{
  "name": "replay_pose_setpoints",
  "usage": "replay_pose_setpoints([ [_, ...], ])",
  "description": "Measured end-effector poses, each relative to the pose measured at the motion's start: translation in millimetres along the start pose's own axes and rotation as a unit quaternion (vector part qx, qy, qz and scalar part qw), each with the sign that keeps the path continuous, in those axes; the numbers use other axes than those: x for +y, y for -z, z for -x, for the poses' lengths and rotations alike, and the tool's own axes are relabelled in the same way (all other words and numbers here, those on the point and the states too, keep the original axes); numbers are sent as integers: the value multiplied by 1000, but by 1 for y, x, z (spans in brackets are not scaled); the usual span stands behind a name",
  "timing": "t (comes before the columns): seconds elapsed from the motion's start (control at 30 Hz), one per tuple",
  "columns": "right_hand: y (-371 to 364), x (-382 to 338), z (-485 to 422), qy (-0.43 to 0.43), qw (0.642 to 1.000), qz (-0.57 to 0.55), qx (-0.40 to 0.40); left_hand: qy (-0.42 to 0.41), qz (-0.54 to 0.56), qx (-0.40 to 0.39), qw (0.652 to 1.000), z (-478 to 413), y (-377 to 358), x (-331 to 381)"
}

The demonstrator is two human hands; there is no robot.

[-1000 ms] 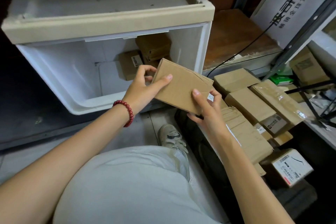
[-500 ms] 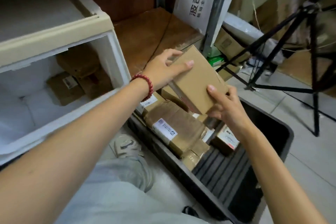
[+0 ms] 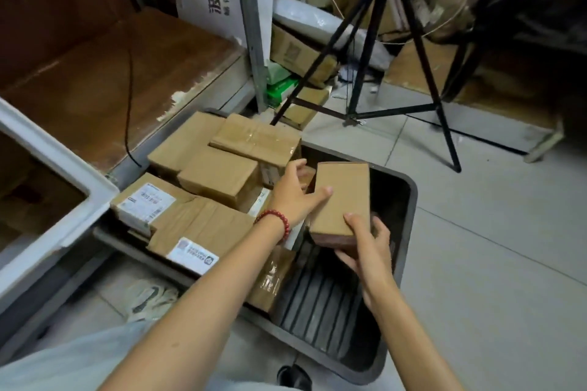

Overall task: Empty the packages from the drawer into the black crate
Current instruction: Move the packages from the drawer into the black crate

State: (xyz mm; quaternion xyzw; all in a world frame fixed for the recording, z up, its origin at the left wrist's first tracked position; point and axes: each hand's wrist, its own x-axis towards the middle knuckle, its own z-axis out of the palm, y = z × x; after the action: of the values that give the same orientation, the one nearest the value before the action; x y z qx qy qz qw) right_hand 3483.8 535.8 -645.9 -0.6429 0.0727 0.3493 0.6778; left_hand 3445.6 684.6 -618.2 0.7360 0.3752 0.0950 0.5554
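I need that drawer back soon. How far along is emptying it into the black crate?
Done: several stacked packages already fill the half of the black crate nearest the drawer. In hand: the left hand and right hand grip one cardboard package over the crate's bare ribbed floor, not yet set down. Left: the drawer shows brown shapes inside, too blurred to count, so more probably remain.

A single head-worn wide-angle camera looks steeply down and forward, close over the rectangular black plastic crate (image 3: 317, 311) on the pale grey tiled floor (image 3: 476, 263).
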Motion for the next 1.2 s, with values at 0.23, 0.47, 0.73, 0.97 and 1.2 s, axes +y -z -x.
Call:
replay_pose_setpoints([
  [0.23, 5, 13, -20, 10, 997, 14, 72, 28, -94, -67, 993, 0, -29, -35],
  [0.47, -5, 41, -39, -89, 986, -76, 117, 50, -57, -100, 992, -14, -37, -47],
  [0.73, -12, 40, -54, -128, 912, -356, 159, -3, -89, -126, 988, -31, -64, -44],
  [0.97, -11, 53, -66, -104, 893, -386, 208, -30, -256, -156, 953, -32, -75, -61],
  [1.2, -15, 53, -68, -64, 935, -258, 235, -23, -372, -187, 909, -37, -70, -81],
])
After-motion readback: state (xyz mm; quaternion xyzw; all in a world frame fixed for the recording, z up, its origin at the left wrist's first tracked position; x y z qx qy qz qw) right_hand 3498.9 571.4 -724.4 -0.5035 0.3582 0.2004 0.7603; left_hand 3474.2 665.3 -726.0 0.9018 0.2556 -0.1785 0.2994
